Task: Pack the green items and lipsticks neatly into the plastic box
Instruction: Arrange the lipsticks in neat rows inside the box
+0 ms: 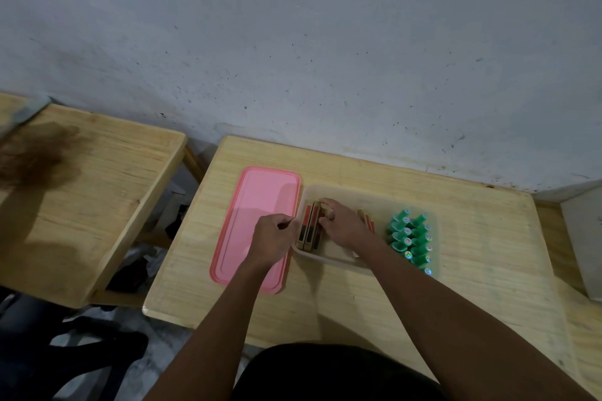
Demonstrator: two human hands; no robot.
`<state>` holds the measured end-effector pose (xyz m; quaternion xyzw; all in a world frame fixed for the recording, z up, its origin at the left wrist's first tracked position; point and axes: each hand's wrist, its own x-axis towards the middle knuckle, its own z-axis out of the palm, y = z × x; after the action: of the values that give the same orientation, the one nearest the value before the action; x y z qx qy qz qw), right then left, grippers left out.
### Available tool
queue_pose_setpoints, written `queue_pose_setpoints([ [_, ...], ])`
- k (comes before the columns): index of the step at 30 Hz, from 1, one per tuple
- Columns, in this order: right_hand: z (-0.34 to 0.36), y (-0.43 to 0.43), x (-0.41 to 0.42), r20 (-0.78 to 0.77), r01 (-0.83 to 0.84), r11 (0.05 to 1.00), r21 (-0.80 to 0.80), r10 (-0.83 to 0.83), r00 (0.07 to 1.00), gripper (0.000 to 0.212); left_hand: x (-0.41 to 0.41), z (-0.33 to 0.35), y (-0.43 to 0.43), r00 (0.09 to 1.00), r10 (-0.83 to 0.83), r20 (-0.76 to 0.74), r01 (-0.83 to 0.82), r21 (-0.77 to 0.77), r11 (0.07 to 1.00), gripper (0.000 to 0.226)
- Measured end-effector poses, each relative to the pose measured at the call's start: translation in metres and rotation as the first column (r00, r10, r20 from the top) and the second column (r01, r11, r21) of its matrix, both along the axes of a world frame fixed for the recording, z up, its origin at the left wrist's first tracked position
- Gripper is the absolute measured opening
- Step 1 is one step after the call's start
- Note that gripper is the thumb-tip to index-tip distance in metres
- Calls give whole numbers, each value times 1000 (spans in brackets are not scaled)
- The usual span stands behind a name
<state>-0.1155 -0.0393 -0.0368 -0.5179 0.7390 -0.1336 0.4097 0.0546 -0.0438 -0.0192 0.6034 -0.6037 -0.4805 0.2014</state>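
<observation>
A translucent plastic box (338, 262) stood on the light wooden table (358, 296), close to the wall (293, 42). Just beside the box, on its left, lay a pink lid (257, 205), flat on the table and touching or nearly touching the box.

Inside the box, at the right end, the green items (411, 242) stood packed in two tight rows, with their small round caps toward the camera. At the left end, several lipsticks (308, 228) in tan and red cartons stood in a row against the left wall of the box. A few more lipstick cartons (367, 221) showed behind the right wrist, near the middle of the box.

The right hand (338, 225) reached down into the box, and its grip was clenched on one lipstick carton next to the left row. The left hand (275, 238) rested at the left wall of the box, above the edge of the lid. Its fingers were curled, but the view was too dark to tell if the grip held the rim or was only pressed against it.

A second table (81, 205) stood well apart at the left.
</observation>
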Motion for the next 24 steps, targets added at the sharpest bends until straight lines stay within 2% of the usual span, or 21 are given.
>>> queue_pose_setpoints([
  [8,0,4,3,43,51,999,-5,-51,998,54,0,0,0,1000,9,-2,-9,7,1000,19],
  [11,3,7,-3,118,132,991,-16,-129,985,53,0,-2,-1,1000,14,-10,-14,10,1000,21],
  [14,12,13,-16,132,261,963,-65,-251,959,39,0,-2,-2,1000,13,-6,-13,-4,1000,21],
  [16,20,19,-26,-3,292,948,-126,-295,956,29,0,-2,-2,1000,14,-14,-14,-10,1000,21],
  [18,25,27,-35,-216,228,963,-146,-256,942,23,-1,-1,-1,1000,16,-10,-16,-15,1000,22],
  [21,23,35,-37,-447,87,996,9,-74,891,27,-1,-1,-1,1000,17,2,-17,-18,1000,23],
  [24,18,39,-27,-543,18,997,77,27,839,29,-2,-1,0,1000,27,-8,-27,-14,1000,23],
])
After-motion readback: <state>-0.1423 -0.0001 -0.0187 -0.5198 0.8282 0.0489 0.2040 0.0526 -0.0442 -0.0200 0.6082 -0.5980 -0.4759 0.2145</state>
